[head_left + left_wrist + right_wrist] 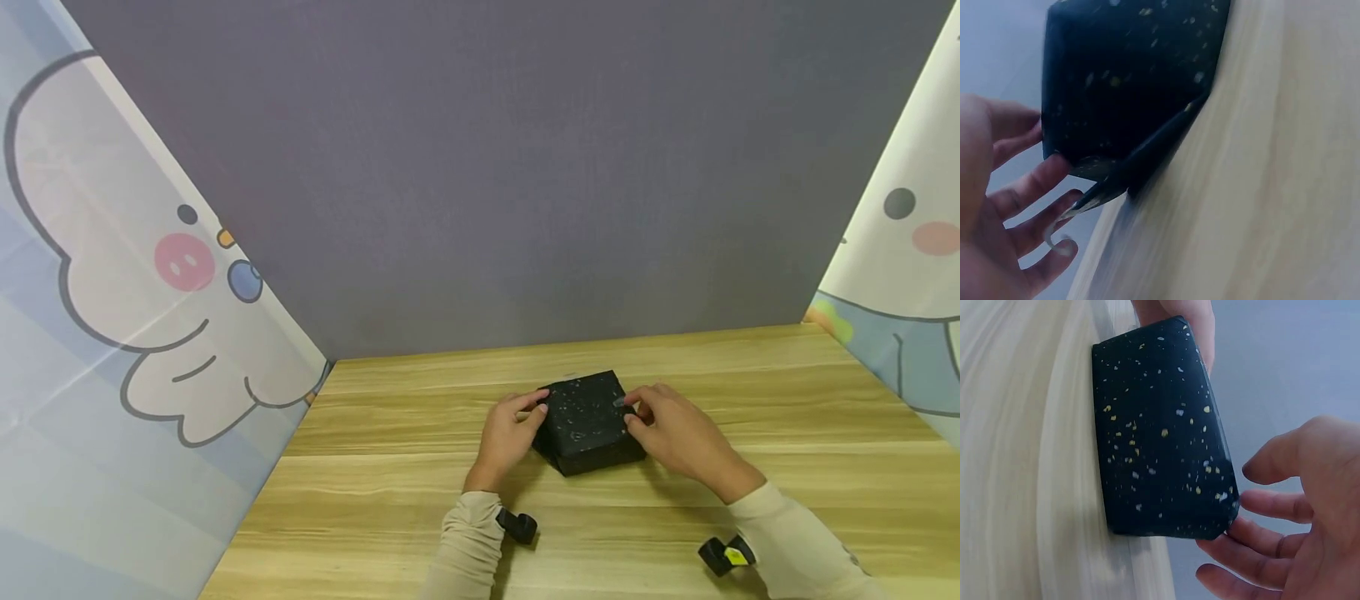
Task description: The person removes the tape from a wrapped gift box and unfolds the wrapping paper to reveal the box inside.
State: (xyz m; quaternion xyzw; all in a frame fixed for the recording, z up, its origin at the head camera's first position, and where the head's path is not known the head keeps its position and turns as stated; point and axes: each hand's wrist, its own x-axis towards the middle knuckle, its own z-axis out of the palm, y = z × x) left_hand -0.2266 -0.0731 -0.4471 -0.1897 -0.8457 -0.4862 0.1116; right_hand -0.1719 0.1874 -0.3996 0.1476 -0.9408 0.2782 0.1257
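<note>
A box wrapped in black paper with light and gold flecks [585, 417] sits on the wooden table. My left hand [508, 433] touches its left side with spread fingertips. In the left wrist view, a loose flap [1163, 144] folds out at the end of the box. A curled clear strip, like tape [1055, 240], hangs from the flap's tip beside my fingers. At the other end, fingertips of my right hand [667, 425] touch the box's corner, and the thumb [1272, 459] stands apart from it. A shiny bit [619, 402] lies near the top right edge.
Behind the wooden tabletop [360, 483] rises a grey panel [510, 183]. Cartoon-printed sheets [90, 350] hang at both sides. Each wrist carries a small black camera [517, 527].
</note>
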